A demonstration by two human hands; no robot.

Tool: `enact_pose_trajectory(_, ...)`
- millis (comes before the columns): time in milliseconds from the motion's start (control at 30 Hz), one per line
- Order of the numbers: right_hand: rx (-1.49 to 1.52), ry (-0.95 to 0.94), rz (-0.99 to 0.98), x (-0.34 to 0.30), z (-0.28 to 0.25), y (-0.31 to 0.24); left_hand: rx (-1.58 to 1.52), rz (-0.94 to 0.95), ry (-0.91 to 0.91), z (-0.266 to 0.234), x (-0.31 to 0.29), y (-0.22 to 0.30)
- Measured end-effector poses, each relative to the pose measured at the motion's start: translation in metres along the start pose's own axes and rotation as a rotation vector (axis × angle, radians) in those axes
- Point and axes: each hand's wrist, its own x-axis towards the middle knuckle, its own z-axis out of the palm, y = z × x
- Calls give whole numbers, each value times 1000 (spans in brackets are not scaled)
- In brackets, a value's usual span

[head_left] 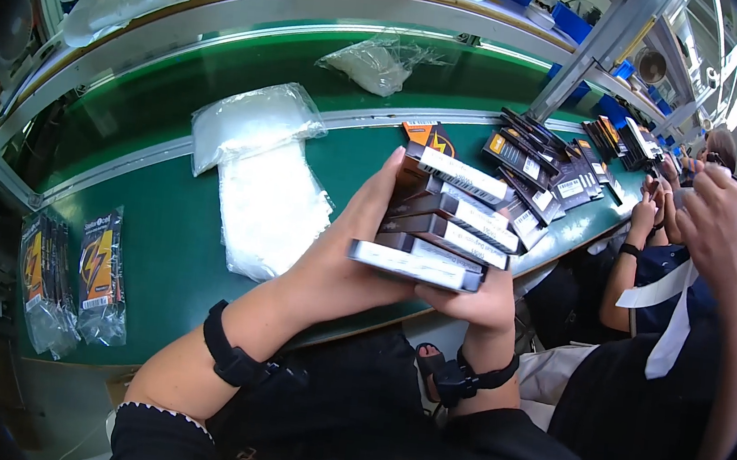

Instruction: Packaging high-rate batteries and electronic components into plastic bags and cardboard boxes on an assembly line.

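Observation:
A stack of several slim dark boxes (451, 212) with white barcode-labelled ends is held up over the table's front edge. My left hand (350, 251) wraps the stack's left side, its fingers reaching up along the boxes. From below and the right, my right hand (475, 306) grips the same stack, most of its fingers hidden behind the boxes. The boxes are unevenly aligned, the lowest one sticking out toward me. Just behind the stack, an orange and black package (430, 135) lies on the green table (169, 249).
Clear plastic bags (268, 206) lie left of centre, with another crumpled bag (377, 62) farther back. Bagged orange-black packages (102, 265) rest at the far left. Loose dark boxes (541, 167) are heaped on the right. A co-worker's raised arm (731, 241) is close on my right.

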Motion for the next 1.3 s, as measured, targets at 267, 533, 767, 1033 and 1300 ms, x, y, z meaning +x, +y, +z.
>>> enact_pose_trajectory(267,229,-44,137,7,-17,46,131,-230,-242,18,-2,-33)
enact_pose_trajectory(533,746,192,68,-16,0,41,119,-247,-255,-3,10,12)
enact_pose_trajectory(767,605,122,91,-6,-8,24,190,-324,-133,-27,15,30)
enact_pose_trajectory(1033,-891,25,-496,6,-21,-51,313,-412,-448,-43,24,26)
enact_pose_trajectory(1300,-1053,-415,-176,20,-2,-15,416,-266,-563,-37,11,10)
